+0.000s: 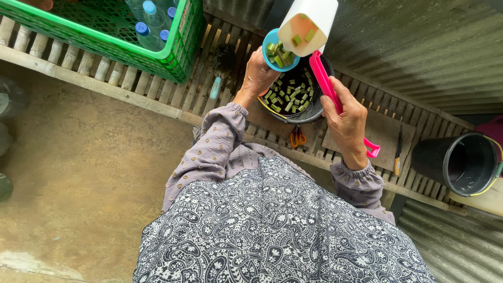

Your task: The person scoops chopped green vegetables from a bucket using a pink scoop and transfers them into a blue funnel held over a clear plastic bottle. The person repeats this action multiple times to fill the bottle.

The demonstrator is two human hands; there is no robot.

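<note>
Slatted bench bears green crate; left hand grips blue cup, right hand pink-handled scoop.

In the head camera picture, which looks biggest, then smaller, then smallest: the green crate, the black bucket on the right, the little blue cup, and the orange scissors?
1. Green crate, though partly cut off.
2. Black bucket.
3. Blue cup in the left hand, and orange scissors: these look alike, and the scissors are partly hidden.

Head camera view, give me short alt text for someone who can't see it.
Seen from above, a person's right hand tilts a white scoop with a pink handle of chopped green pieces over a small blue cup held by the left hand, above a dark bowl of more pieces. A green crate of bottles sits to the left.
</note>
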